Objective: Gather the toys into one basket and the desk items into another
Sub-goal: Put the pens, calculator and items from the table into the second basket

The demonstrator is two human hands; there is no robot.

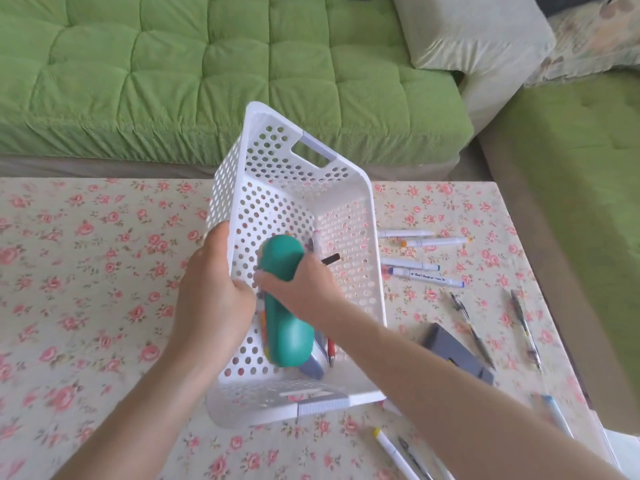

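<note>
A white perforated basket (346,216) is tilted up off the floral table, its far end raised. My left hand (211,296) grips its left wall. My right hand (304,285) reaches inside and holds a teal case (287,327) together with a dark pen (330,259). A grey object (313,367) and a red pen (330,351) lie in the basket under the case. Several white markers (426,271) and pens (471,327) lie on the table to the right, along with a grey stapler-like block (453,351).
The floral tablecloth (86,271) covers the table. More markers (391,452) lie at the near right edge. A green sofa (207,71) runs behind the table and along its right side, with a cream cushion (474,39).
</note>
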